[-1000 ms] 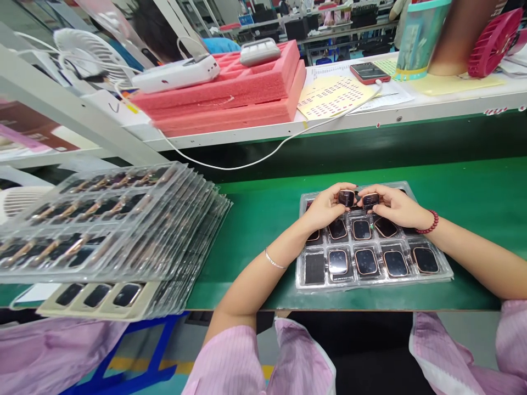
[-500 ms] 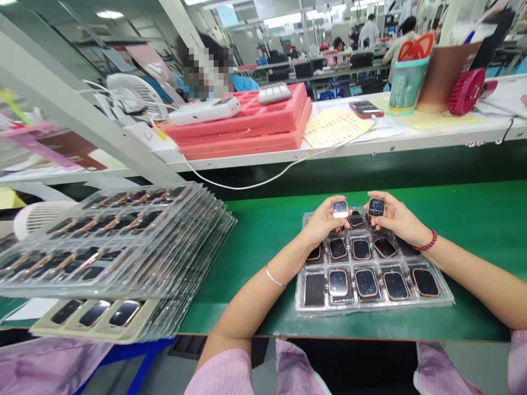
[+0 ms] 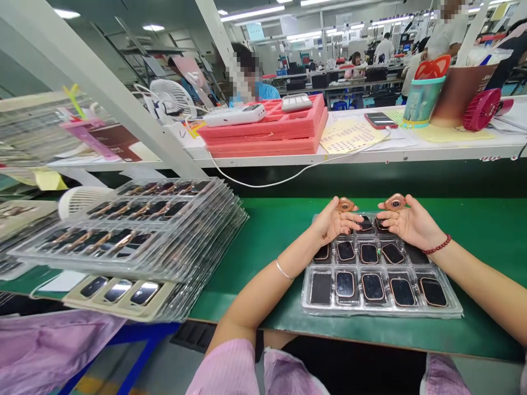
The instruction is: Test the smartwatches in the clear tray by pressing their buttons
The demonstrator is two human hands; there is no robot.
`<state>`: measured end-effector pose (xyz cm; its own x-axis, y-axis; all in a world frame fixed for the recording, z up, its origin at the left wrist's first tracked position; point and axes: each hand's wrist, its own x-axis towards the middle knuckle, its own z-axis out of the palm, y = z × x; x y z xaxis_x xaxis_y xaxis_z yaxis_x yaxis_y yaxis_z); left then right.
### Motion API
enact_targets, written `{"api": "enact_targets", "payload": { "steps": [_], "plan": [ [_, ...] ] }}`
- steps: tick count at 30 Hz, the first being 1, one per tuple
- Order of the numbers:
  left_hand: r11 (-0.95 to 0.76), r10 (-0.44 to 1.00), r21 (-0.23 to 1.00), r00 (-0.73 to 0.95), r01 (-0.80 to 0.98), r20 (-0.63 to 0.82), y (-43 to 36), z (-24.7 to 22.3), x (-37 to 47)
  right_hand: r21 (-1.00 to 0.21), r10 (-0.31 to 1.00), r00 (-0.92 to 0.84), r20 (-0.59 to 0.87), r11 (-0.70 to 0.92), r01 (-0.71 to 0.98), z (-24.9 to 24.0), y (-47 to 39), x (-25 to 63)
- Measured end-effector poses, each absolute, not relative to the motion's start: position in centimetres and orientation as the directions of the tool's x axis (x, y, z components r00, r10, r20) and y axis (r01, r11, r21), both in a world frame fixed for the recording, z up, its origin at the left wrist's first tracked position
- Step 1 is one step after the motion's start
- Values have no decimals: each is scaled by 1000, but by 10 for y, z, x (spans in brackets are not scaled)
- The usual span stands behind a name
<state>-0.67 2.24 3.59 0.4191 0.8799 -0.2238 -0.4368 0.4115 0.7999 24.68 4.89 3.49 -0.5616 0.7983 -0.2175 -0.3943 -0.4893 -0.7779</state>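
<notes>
On the green work surface [image 3: 263,225], far left: stacked clear plastic trays [image 3: 206,236], thin crinkled edges fanned out, rows of dark glass faces with copper-toned rims in the top one. Below their front edge, a cream tray [image 3: 158,307] with three glossy rounded-rectangular faces. On the white shelf, coarse red foam blocks [image 3: 263,131], porous and squared, bearing a smooth white device [image 3: 234,115]. Left hand [image 3: 329,224], thin silver bangle [image 3: 283,269] at wrist: thumb side closed on a copper-toned watch body [image 3: 346,204], rounded back showing; remaining fingers loosely bent, partly open. Clear moulded tray [image 3: 407,312] under and in front of both hands, shiny ribbed walls, watch faces in most visible pockets, some askew; dark flat insert [image 3: 320,288] in the front-left pocket. Right hand [image 3: 415,222], dark red bead bracelet [image 3: 438,245]: thumb side pinches a second watch body [image 3: 396,202], dark round patch on its copper back; other fingers half-curled above the tray's rear pockets. Behind, on the shelf: teal cup [image 3: 424,101], brown tapered container [image 3: 459,93], ribbed magenta fan [image 3: 481,109].
</notes>
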Motion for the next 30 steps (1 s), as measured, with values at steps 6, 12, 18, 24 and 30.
{"api": "enact_targets", "payload": {
  "steps": [6,12,18,24,30],
  "plan": [
    [399,888,802,404,-445,-218,23,37,-6,-751,811,-541,-225,-498,-433,37,50,246],
    [295,919,867,367,-402,-143,20,31,-4,-856,812,-577,-85,-356,-376,29,49,246],
    [120,924,967,382,-224,-26,14,21,2,-992,799,-590,117,64,-110,20,34,237],
    [44,915,994,403,-102,1,10,23,4,-943,759,-600,254,333,22,20,31,236],
    [-11,908,999,417,-40,27,7,27,6,-925,737,-621,265,376,53,24,28,237]
  ]
}}
